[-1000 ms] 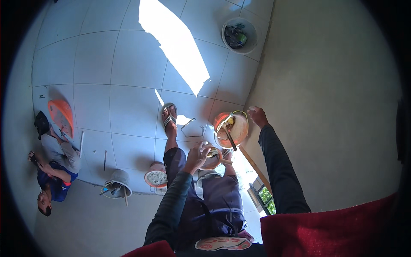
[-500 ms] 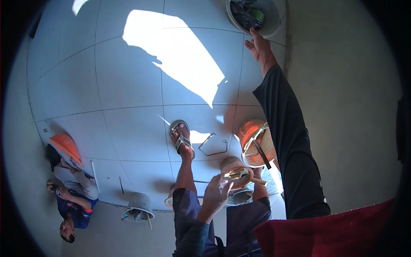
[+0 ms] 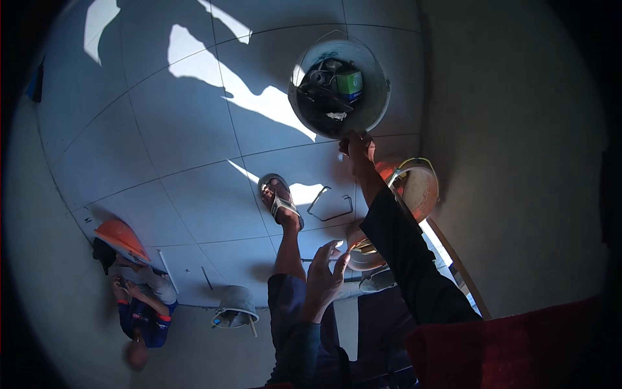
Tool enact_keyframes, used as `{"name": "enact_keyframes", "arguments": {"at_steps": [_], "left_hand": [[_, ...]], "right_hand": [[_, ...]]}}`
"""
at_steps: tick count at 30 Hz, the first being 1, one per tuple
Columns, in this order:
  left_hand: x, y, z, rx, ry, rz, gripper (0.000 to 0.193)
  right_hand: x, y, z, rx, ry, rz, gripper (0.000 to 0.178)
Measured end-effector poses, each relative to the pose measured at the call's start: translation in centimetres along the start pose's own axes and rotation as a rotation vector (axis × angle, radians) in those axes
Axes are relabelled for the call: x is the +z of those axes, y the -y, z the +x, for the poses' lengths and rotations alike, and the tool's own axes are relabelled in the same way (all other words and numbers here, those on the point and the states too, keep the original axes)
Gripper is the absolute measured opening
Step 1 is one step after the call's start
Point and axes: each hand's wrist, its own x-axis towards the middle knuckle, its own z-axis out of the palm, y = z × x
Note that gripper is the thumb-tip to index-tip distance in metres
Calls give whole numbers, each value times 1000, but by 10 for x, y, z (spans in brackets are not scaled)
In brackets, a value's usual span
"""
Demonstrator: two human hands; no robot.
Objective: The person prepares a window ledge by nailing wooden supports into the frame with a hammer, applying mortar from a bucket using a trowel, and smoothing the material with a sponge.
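My right hand (image 3: 358,150), its fingers closed, grips the near rim of a large pale bucket (image 3: 379,107) standing on the tiles. Inside the bucket lie a dark crumpled bundle (image 3: 317,97) and a small green box (image 3: 349,83). My left hand (image 3: 324,279) is raised over my leg, thumb and fingers apart, with nothing seen in it. Just beyond its fingertips is a smaller bucket (image 3: 365,260) with wooden-looking handles in it. An orange-stained bucket (image 3: 420,193) stands beside my right forearm, which partly hides it.
A bent metal rod (image 3: 332,211) lies on the tiles by my sandalled foot (image 3: 280,201). At left sits another person (image 3: 146,298) near an orange basin (image 3: 123,238). A grey bucket (image 3: 235,305) stands between us. A wall (image 3: 505,162) runs along the right side.
My right hand has gone from open near the pale bucket to closed on its rim. The bucket has come nearer to me. My left hand has moved off the smaller bucket, fingers spreading.
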Motion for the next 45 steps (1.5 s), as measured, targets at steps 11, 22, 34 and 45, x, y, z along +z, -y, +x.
{"name": "enact_keyframes", "arguments": {"at_steps": [11,22,34,45], "left_hand": [[28,-16,-2,-7,34,52,39],[29,-13,-8,34,73,82,37],[24,-12,-10,48,64,74,38],[21,-15,-8,82,53,-13,39]], "right_hand": [[-72,4,-47,-76,232,-635,31],[25,2,36,-1351,389,-1398,35],[39,-4,53,-1231,43,-1346,17],[9,-8,90,-1260,230,-1010,27]]}}
